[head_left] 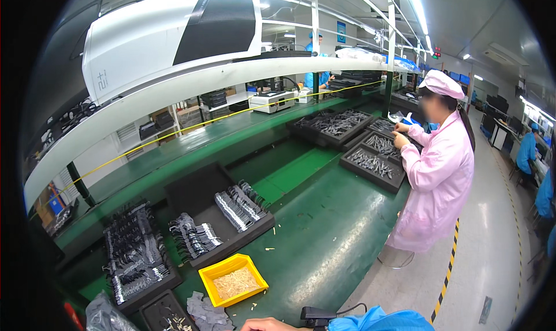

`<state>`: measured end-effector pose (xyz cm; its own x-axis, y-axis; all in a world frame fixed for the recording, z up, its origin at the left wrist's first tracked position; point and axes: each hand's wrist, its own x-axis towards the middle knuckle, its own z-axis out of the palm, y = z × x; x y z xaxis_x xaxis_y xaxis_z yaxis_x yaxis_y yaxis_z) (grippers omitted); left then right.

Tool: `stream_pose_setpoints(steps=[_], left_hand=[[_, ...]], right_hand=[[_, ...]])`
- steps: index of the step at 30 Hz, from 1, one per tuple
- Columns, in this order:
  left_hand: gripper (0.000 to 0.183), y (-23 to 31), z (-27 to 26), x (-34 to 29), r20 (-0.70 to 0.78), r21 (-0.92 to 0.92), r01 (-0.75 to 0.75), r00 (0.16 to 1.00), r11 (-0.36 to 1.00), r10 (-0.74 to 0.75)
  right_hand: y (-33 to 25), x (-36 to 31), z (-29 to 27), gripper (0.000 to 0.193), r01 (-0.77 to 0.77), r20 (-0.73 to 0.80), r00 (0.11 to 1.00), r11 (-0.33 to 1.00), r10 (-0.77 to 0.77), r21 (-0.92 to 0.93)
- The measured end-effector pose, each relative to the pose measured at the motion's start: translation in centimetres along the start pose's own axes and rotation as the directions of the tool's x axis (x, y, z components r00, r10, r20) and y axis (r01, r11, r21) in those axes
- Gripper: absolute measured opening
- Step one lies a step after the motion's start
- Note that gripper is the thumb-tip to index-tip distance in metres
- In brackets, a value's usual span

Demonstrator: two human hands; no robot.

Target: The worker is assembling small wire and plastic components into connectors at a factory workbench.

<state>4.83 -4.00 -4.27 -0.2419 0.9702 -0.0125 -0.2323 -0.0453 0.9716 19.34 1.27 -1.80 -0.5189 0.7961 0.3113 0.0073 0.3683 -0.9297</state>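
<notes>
Only the back of my right hand shows, at the lower edge, below the yellow bin and just right of some flat grey pieces. Its fingers are cut off by the frame, so what they hold is hidden. A black device sits at my wrist, beside the blue sleeve. My left hand is out of the picture. The yellow bin contains many small pale strips. To the left, a small black tray holds a few small parts. Beyond it are larger black trays with rows of grey and black strap-like parts.
Another full tray lies at left, near a clear plastic bag. Across the green bench, a person in pink handles parts over black trays. A white shelf runs above the bench. Loose strips lie scattered.
</notes>
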Motion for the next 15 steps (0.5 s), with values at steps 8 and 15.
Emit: stream_pose_setpoints(steps=[8, 15], left_hand=[[0.011, -0.16, -0.4, 0.08, -0.005, -0.041, 0.045, 0.999, 0.998, -0.045], [0.01, -0.24, -0.41, -0.01, -0.011, -0.067, 0.057, 0.998, 0.996, -0.058]], right_hand=[[0.26, 0.01, 0.35, 0.014, -0.022, 0.011, 1.0, 1.0, 0.022, 0.008], [0.35, 0.03, 0.27, 0.014, -0.029, 0.013, 0.999, 0.999, 0.029, 0.023]])
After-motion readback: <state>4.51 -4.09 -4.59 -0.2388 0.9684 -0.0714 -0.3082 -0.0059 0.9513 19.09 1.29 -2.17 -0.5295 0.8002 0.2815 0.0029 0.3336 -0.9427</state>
